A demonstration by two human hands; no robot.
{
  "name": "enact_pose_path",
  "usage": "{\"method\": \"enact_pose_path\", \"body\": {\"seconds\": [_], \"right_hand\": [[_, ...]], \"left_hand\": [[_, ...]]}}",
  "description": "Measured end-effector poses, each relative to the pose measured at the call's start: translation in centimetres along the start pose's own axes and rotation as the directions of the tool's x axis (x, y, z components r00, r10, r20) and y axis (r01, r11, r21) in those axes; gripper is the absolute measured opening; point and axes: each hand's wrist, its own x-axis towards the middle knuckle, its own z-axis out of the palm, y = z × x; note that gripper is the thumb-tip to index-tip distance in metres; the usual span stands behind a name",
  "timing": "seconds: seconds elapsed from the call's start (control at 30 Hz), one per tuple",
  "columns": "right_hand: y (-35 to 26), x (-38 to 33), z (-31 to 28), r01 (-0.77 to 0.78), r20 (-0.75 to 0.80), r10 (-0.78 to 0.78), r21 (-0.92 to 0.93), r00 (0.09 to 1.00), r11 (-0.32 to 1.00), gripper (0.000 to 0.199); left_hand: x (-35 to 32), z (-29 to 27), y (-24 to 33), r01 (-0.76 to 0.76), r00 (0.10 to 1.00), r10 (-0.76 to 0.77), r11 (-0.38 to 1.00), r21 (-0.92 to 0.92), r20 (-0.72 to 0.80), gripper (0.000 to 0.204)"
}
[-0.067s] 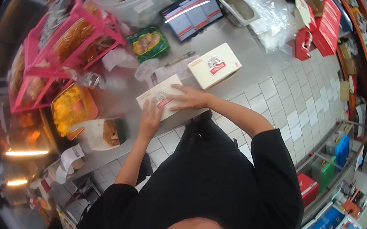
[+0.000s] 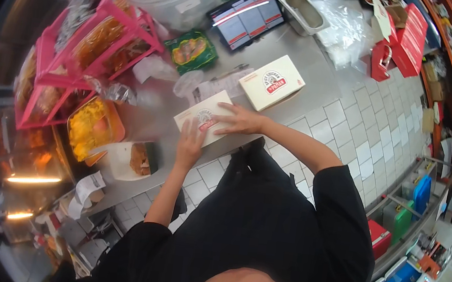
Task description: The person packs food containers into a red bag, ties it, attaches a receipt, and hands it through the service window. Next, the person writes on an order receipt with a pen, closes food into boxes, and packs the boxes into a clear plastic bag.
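A closed cream cardboard takeaway box [image 2: 215, 99] with a printed lid lies near the front edge of the steel counter. My left hand [image 2: 190, 141] rests on its near left part, fingers stretched out over the lid. From the right, my right hand [image 2: 241, 121] lies across the lid with its fingers spread. Neither hand is wrapped round anything. Just beyond, to the right, sits a second closed cream box [image 2: 273, 84] of the same kind, touched by neither hand. A crumpled paper slip [image 2: 216, 86] lies behind the first box.
Left stand a pink rack [image 2: 105, 8] of bagged bread, a tub of yellow food [image 2: 88, 130] and an open carton [image 2: 122, 160] with brown food. Behind are a green packet [image 2: 191, 52], a tablet [image 2: 248, 17] and a metal pan [image 2: 303, 13]. Plastic bags [image 2: 339, 36] lie right.
The whole view has shifted slightly, so the scene sits a little farther right. Both hands stay on the box lid with almost the same pose.
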Motion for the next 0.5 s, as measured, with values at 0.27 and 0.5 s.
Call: {"method": "enact_pose_path", "body": {"seconds": [0.27, 0.5], "right_hand": [[-0.9, 1.1, -0.3, -0.196, -0.026, 0.197, 0.046, 0.980, 0.979, 0.049], [-1.7, 1.3, -0.6, -0.321, 0.062, 0.315, 0.156, 0.947, 0.934, 0.051]], "left_hand": [[0.8, -0.7, 0.0, 0.054, 0.994, -0.069, 0.984, -0.169, -0.088, 0.054], [1.1, -3.0, -0.5, -0.010, 0.992, 0.041, 0.969, -0.247, 0.123, 0.048]]}}
